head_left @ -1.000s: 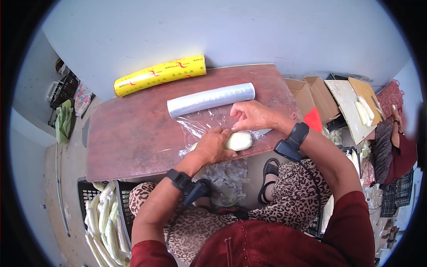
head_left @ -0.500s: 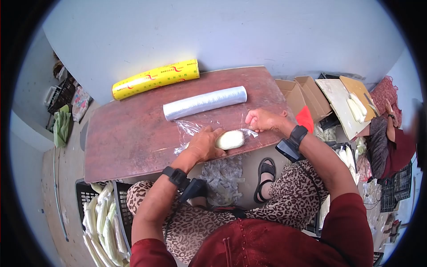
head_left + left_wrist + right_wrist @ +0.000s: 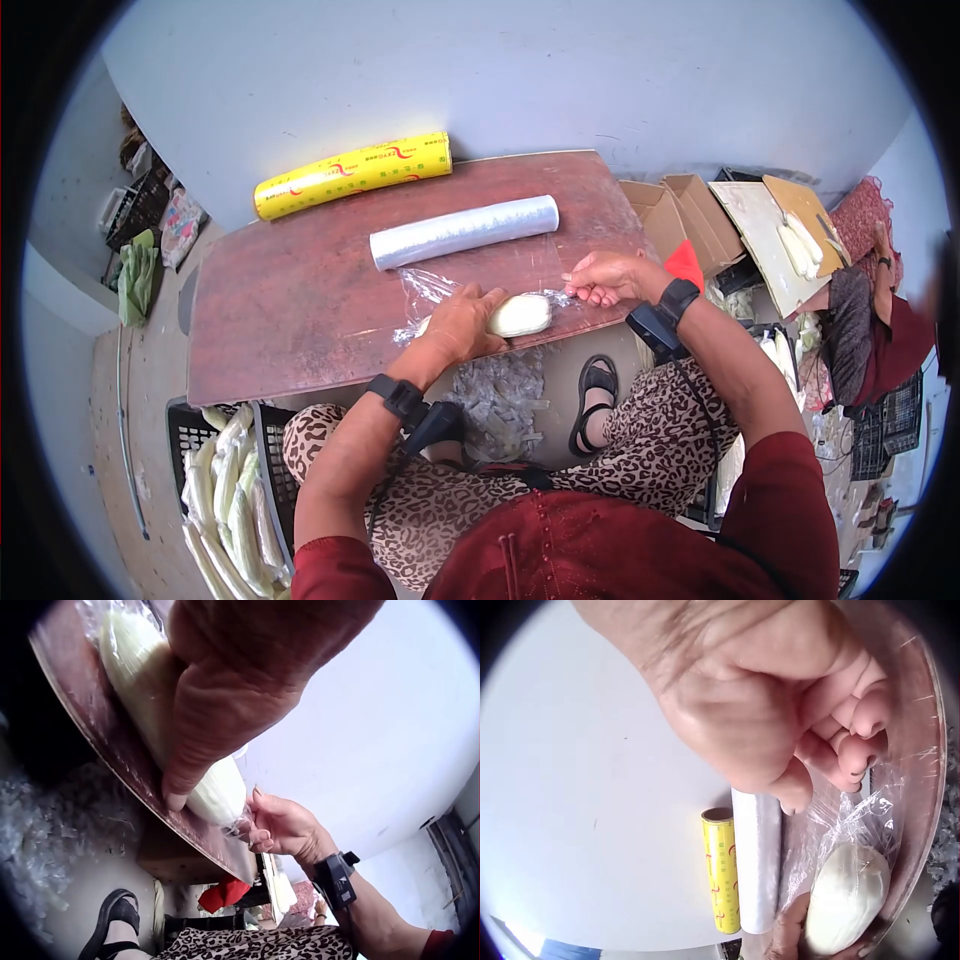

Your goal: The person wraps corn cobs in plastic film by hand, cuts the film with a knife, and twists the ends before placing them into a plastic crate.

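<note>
A long, pale greenish-white vegetable (image 3: pixel 520 315) with a rounded end lies near the front edge of the brown table (image 3: pixel 290 320), wrapped in clear cling film. My left hand (image 3: pixel 464 325) grips it from above, the thumb along its near side, as the left wrist view shows. At its right end the crumpled tail of the cling film (image 3: pixel 870 814) sticks out. My right hand (image 3: pixel 610 279) has its curled fingertips on that tail. More loose film (image 3: pixel 425 288) spreads beyond the left hand. Behind lies a roll of cling film (image 3: pixel 465 232).
A yellow printed roll (image 3: pixel 355 174) lies along the table's back edge by the wall. On the floor at left, a black crate (image 3: pixel 192 430) holds several wrapped pale vegetables (image 3: pixel 235 490). Cardboard boxes (image 3: pixel 690 215) stand at right, and another person (image 3: pixel 890 330) sits beyond. Plastic scraps (image 3: pixel 497 395) lie below the table.
My right hand has moved right, away from the left hand, to the film's tail, and its fist has loosened. The left hand stays on the vegetable. The head view has shifted slightly.
</note>
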A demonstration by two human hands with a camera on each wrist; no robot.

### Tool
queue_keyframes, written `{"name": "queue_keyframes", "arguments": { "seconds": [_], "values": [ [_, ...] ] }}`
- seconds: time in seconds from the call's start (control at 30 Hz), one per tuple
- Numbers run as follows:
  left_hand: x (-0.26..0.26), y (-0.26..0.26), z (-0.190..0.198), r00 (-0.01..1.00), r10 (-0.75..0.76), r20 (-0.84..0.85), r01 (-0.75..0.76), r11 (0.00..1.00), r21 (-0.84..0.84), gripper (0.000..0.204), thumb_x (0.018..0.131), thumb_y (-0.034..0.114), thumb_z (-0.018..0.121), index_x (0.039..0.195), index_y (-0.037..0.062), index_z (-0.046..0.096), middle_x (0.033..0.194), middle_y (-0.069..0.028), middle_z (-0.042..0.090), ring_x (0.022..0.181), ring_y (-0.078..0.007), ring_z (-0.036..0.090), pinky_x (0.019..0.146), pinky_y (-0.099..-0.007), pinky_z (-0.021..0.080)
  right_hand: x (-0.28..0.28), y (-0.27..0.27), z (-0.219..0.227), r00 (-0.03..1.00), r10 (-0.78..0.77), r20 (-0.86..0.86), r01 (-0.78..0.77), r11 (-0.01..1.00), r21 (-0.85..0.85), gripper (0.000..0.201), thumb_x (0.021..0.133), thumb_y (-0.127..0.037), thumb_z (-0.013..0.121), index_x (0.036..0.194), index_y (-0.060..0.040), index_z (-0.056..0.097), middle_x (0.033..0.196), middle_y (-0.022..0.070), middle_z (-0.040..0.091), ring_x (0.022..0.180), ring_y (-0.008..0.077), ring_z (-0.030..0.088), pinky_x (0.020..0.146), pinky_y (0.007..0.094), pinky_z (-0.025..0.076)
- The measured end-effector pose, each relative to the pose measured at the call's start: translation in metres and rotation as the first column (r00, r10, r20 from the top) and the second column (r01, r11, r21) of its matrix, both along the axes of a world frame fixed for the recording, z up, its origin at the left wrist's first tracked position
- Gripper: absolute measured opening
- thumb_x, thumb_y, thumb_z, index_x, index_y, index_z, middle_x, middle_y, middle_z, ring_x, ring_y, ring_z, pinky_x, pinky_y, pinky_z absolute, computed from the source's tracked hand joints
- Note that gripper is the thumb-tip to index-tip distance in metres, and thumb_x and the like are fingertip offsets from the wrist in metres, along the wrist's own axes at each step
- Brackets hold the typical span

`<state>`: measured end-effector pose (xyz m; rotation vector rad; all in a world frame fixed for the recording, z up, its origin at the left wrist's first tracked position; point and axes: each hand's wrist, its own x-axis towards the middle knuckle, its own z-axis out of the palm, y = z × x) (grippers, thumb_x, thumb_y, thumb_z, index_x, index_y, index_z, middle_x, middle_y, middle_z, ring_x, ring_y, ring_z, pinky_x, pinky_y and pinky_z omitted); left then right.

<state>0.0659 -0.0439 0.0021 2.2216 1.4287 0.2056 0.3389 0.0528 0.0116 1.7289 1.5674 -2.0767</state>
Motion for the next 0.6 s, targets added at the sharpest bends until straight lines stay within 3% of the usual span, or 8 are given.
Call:
{"name": "queue_keyframes", "arguments": {
  "seconds": [0.2,0.3,0.4,0.5,0.6],
  "values": [
    [0.0,0.0,-0.001,1.0,-0.001,0.017,0.001,1.0,-0.001,0.074,0.067,0.024,0.083,0.133,0.0148,0.05,0.114,-0.0171,0.055,0.117,-0.0356,0.05,0.098,-0.0412,0.044,-0.004,-0.001,-0.012,0.998,0.055,0.027,-0.057,0.993,0.104,0.016,0.095,-0.018,0.056,0.085,-0.0053,0.059,0.061,-0.0024,0.053,0.047,0.0053,0.046,0.042,0.0204,0.039],
    [-0.001,0.0,0.0,1.0,-0.001,0.023,0.001,1.0,-0.01,0.074,0.067,0.024,0.083,0.132,0.0149,0.05,0.112,-0.0168,0.055,0.116,-0.0355,0.051,0.098,-0.041,0.045,-0.009,-0.001,-0.012,0.981,0.014,0.194,-0.076,0.947,0.313,0.02,0.094,-0.016,0.057,0.08,-0.0021,0.059,0.062,0.0033,0.055,0.047,0.0108,0.048,0.042,0.0278,0.041],
    [-0.001,-0.001,0.0,1.0,-0.008,0.02,0.008,1.0,0.012,0.074,0.067,0.024,0.083,0.133,0.0153,0.05,0.112,-0.0166,0.055,0.114,-0.0355,0.052,0.096,-0.0409,0.046,-0.016,0.005,-0.012,0.853,0.2,0.482,-0.433,0.788,0.438,0.021,0.091,-0.014,0.057,0.082,0.0037,0.063,0.074,0.0173,0.065,0.055,0.0264,0.06,0.049,0.0392,0.047],
    [-0.001,-0.001,0.0,1.0,-0.012,0.014,0.012,1.0,0.025,0.075,0.067,0.025,0.083,0.133,0.0161,0.05,0.113,-0.0164,0.055,0.112,-0.0353,0.054,0.095,-0.041,0.047,-0.016,-0.002,-0.034,0.739,0.173,0.651,-0.64,0.483,0.598,0.021,0.088,-0.016,0.059,0.081,0.0032,0.065,0.082,0.0244,0.067,0.069,0.0369,0.065,0.061,0.0462,0.05],
    [0.0,-0.001,0.002,1.0,-0.007,-0.001,0.007,1.0,0.017,0.074,0.068,0.027,0.083,0.133,0.0173,0.05,0.113,-0.0156,0.055,0.113,-0.0345,0.053,0.095,-0.041,0.047,-0.024,-0.01,-0.037,0.723,0.146,0.675,-0.619,0.569,0.54,0.018,0.082,-0.011,0.061,0.09,0.0036,0.067,0.096,0.0296,0.065,0.091,0.047,0.063,0.076,0.0531,0.048]
  ]
}}
